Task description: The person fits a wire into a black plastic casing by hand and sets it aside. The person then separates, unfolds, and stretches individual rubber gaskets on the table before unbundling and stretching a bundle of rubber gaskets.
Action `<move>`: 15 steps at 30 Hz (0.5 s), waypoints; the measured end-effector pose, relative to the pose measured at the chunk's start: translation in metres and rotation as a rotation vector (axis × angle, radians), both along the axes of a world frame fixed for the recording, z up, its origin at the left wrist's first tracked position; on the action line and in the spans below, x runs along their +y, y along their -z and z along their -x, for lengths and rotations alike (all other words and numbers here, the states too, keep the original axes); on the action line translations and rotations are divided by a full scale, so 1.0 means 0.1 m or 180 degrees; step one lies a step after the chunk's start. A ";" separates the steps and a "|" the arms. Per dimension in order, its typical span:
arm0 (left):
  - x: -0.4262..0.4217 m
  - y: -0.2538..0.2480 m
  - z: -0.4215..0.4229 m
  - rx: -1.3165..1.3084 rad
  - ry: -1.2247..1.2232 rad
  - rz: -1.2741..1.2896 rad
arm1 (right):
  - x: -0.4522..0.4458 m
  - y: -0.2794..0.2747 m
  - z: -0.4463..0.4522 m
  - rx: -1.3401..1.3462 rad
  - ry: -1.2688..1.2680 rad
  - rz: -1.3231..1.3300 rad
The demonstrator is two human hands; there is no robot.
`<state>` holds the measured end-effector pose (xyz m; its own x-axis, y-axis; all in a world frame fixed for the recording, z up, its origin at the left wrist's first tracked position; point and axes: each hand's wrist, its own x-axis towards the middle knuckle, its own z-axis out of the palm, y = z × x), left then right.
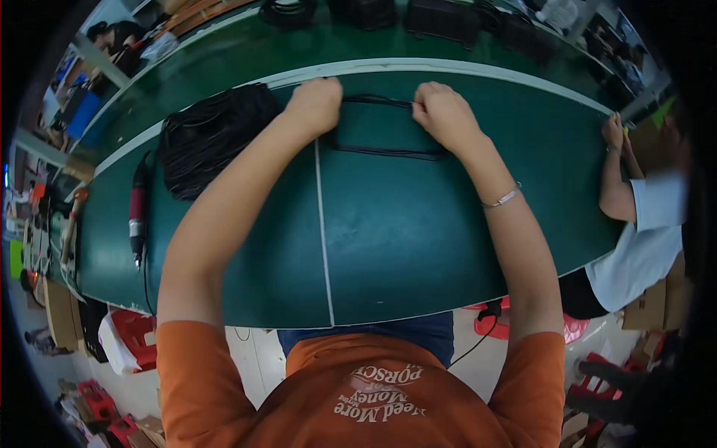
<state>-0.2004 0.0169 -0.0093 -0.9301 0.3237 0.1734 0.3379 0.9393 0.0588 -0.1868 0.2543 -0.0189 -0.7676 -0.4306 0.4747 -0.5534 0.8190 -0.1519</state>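
Both my arms reach out over the green table. My left hand (pixel 316 104) is closed around one end of a black cable (pixel 377 100), beside a big heap of black cables (pixel 216 138). The other end of that cable is gripped by my right hand (pixel 446 113), fingers curled in. Between the two hands the cable runs as a few roughly parallel strands. Slightly nearer to me, a second black strand (pixel 385 153) lies on the tabletop; whether it joins the held cable cannot be seen.
A red and black electric screwdriver (pixel 137 213) with a cord lies at the left. Black bundles (pixel 444 21) sit across the white divider strip (pixel 388 66). At the right end of the green table (pixel 403 239) a co-worker's arm (pixel 616 179) rests near the edge.
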 end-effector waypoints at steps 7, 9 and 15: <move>0.00 0.01 -0.06 0.0662 0.0076 -0.1283 | 0.00 0.01 -0.07 -0.0336 0.0292 0.0809; -0.05 -0.17 -0.17 0.0581 0.0500 -0.1911 | 0.03 -0.02 -0.11 -0.0577 0.0314 0.1146; 0.03 -0.51 -0.58 -0.0027 0.0466 -0.2542 | 0.14 -0.05 -0.21 -0.0513 0.0147 0.1715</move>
